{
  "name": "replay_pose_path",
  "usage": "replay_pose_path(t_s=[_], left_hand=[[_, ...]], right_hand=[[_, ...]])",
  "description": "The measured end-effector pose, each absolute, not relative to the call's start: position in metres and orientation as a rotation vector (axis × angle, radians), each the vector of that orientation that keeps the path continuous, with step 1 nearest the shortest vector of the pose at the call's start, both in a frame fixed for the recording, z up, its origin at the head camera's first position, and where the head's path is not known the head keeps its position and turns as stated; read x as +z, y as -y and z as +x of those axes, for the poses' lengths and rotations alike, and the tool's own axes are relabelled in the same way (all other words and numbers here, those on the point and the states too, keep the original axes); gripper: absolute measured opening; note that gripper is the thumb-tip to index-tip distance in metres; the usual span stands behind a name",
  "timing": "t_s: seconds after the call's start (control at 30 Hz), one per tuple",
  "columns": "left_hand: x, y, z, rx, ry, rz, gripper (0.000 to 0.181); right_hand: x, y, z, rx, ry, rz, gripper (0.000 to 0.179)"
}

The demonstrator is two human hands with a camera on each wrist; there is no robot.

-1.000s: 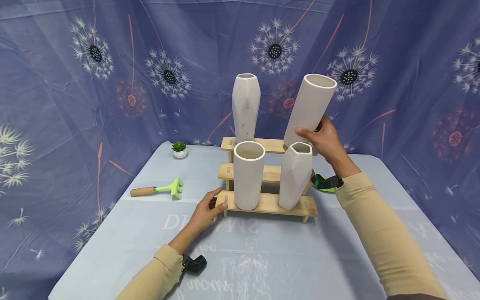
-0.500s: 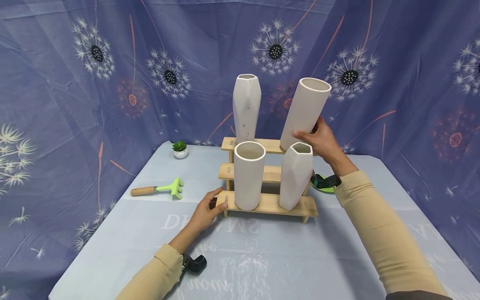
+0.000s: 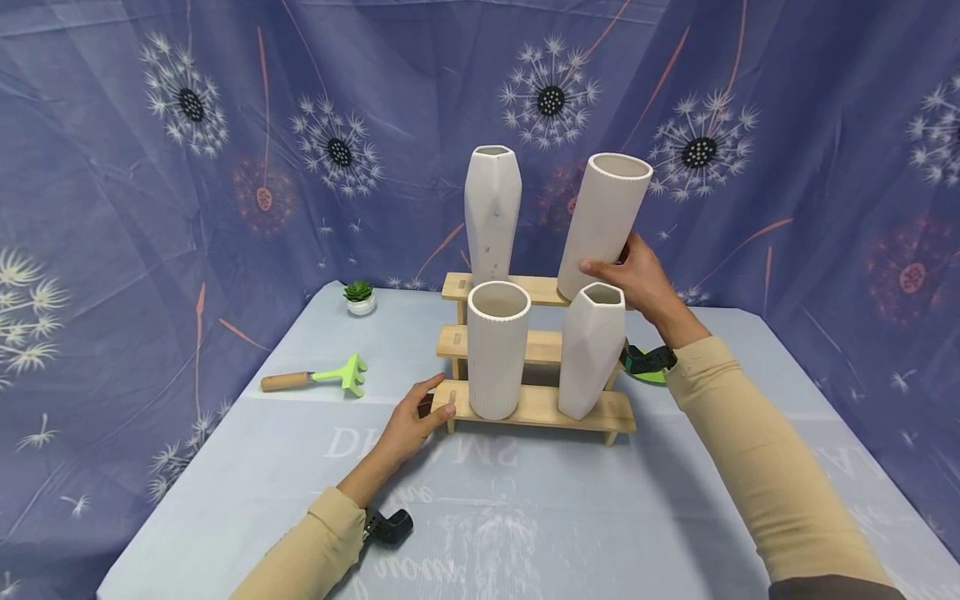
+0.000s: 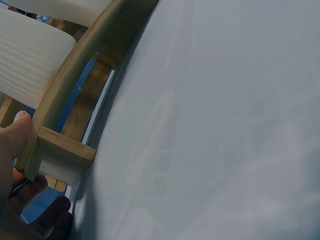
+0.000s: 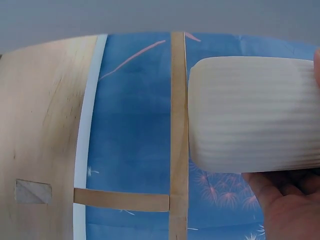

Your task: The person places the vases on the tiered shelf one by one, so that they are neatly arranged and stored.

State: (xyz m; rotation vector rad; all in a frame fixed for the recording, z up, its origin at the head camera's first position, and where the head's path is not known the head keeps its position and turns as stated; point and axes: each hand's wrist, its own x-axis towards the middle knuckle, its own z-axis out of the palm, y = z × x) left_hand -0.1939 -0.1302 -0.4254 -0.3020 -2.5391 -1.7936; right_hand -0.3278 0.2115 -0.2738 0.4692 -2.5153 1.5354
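My right hand (image 3: 637, 279) grips a white ribbed cylindrical vase (image 3: 606, 218) near its lower part, thumb in front. The vase leans to the right, its base at the top step's right end; in the right wrist view the base of the ribbed vase (image 5: 255, 115) is against or just over the step's edge. With my left hand (image 3: 411, 423) I hold the left end of the three-step wooden stand (image 3: 542, 406), thumb above the lowest step and fingers below. Another ribbed vase (image 3: 498, 358) and a faceted vase (image 3: 588, 354) stand on the lowest step.
A tall faceted vase (image 3: 492, 212) stands at the top step's left. To the left on the table (image 3: 480, 517) lie a green hand rake (image 3: 330, 375) and a small potted succulent (image 3: 360, 297). A green object (image 3: 647, 377) is partly hidden behind my right wrist.
My right hand has shifted the ribbed vase leftward along the top step, and it leans slightly less. The left hand stays at the stand's end.
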Motion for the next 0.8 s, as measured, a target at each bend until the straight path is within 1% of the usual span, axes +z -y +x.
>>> replay_pose_path(t_s=[0.33,0.57,0.8], left_hand=[[-0.428,0.131,-0.196,-1.780,2.553,-0.327,0.060],[-0.454,0.134,-0.211,-1.764,2.524,-0.309,0.061],[-0.458,0.137,-0.213,-1.764,2.520,-0.326,0.063]], right_hand=[[-0.272,-0.209,-0.330,1.504,2.570,0.418,0.089],[-0.273,-0.210,-0.331,1.488,2.592,0.397,0.089],[-0.276,-0.211,-0.331,1.486,2.605,0.403,0.089]])
